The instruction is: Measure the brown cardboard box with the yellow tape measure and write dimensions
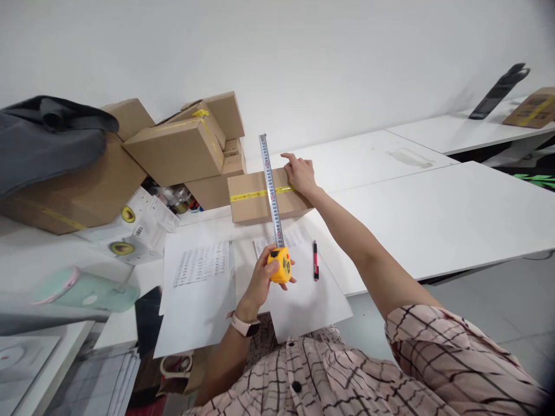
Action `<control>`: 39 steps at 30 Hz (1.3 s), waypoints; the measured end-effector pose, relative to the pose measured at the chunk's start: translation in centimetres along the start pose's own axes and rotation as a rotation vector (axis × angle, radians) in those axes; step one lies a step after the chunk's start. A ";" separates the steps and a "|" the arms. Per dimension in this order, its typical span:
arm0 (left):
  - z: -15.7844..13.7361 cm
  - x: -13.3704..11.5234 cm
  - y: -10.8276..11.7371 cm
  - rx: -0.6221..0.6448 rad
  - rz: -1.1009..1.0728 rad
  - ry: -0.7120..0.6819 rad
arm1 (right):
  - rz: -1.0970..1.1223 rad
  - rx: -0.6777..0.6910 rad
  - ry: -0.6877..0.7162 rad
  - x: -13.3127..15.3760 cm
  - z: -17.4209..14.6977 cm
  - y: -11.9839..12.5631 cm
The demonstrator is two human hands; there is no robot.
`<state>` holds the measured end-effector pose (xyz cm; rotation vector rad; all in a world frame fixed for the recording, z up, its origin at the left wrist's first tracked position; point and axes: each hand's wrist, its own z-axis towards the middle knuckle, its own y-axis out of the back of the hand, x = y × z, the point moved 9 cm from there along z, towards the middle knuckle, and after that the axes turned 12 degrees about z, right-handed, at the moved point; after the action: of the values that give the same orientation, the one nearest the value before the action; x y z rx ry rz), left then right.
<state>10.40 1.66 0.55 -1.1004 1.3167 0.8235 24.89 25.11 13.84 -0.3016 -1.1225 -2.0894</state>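
Note:
My left hand (pixel 264 273) is closed around a yellow tape measure (pixel 281 266), thumb on its case. The metal blade (pixel 272 190) is pulled out and runs away from me across the top of a cardboard box (pixel 249 202), its end reaching past the far edge. Yellow tape crosses the box lengthwise. My right hand (pixel 300 173) lies over the box's right end, index finger stretched out to the left and apart from the blade; its other fingers are bent. Beneath the tape measure lies a printed sheet (pixel 295 312), with a red and black pen (pixel 315 261) on it.
Another printed sheet (pixel 195 323) lies to the left. Cardboard boxes (pixel 177 150), an avocado-printed carton (pixel 139 231) and a mint green tumbler (pixel 91 290) crowd the left side. A dark bottle (pixel 498 92) stands far right on the white table (pixel 416 219). A wall rises behind.

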 end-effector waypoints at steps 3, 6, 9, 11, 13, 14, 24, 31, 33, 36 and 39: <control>-0.7 1.7 -0.3 -0.004 0.000 0.053 | -0.056 0.023 0.028 0.3 0.1 -0.2; -1.2 3.1 -0.4 -0.022 0.002 0.088 | -0.105 0.045 0.041 0.3 0.2 -0.3; -1.8 4.2 -0.6 -0.024 0.000 0.111 | -0.143 0.075 0.051 0.5 0.1 -0.5; -2.3 4.6 -0.8 -0.021 0.000 0.123 | -0.164 0.092 0.061 0.7 0.1 -0.6; -2.8 4.9 -1.0 -0.019 -0.004 0.127 | -0.176 0.104 0.069 0.8 0.1 -0.7; -3.1 5.1 -1.1 -0.019 -0.007 0.128 | -0.181 0.107 0.070 0.9 0.1 -0.7; -4.1 6.9 -1.8 -0.018 -0.025 0.158 | -0.117 0.109 0.095 0.7 0.3 -1.0; -3.9 8.0 -2.5 -0.008 0.023 0.170 | -0.072 0.106 0.085 1.1 0.0 -0.9; -3.9 8.4 -3.0 -0.001 0.024 0.175 | -0.059 0.100 0.085 1.1 -0.1 -0.8; -3.9 8.9 -3.3 -0.009 0.040 0.184 | -0.042 0.087 0.081 1.1 -0.1 -0.8; -3.7 9.0 -3.5 -0.011 0.054 0.199 | -0.038 0.075 0.082 1.1 -0.2 -0.7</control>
<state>13.51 -3.98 -7.52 -1.1834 1.5145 0.7766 23.66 24.69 13.84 -0.1589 -1.1630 -2.0674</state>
